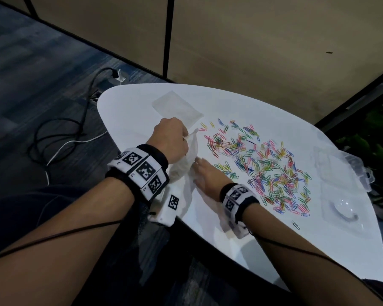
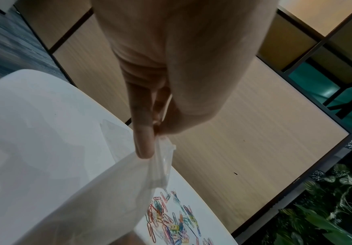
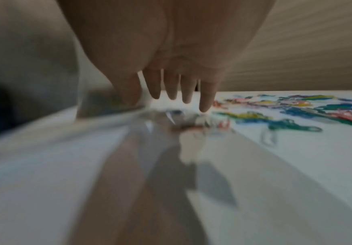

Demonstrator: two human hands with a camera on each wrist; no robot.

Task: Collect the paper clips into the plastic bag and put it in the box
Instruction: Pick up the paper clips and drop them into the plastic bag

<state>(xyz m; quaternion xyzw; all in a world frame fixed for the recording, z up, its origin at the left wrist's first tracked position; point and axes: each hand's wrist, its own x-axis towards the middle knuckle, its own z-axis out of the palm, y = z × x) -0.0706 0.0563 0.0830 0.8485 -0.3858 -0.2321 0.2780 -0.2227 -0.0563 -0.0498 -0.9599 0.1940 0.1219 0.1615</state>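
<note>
Many coloured paper clips (image 1: pixel 263 168) lie spread over the white table (image 1: pixel 128 107). My left hand (image 1: pixel 181 138) pinches the rim of a clear plastic bag (image 1: pixel 191 151) between thumb and forefinger and holds it up; the left wrist view shows that pinch (image 2: pixel 158 137) with the bag (image 2: pixel 108 199) hanging below it and clips (image 2: pixel 171 220) beyond. My right hand (image 1: pixel 202 170) lies low at the bag's mouth with straight, spread fingers (image 3: pixel 204 99) and holds nothing. Whether it is inside the bag I cannot tell. The right wrist view is blurred; clips (image 3: pixel 296 106) lie to its right.
A second flat clear bag (image 1: pixel 177 107) lies at the table's far side. A clear plastic box (image 1: pixel 349 166) with its lid (image 1: pixel 340 208) open stands at the right edge. Cables (image 1: pixel 60 133) run over the floor on the left. Plants (image 1: pixel 367 146) grow beyond the right edge.
</note>
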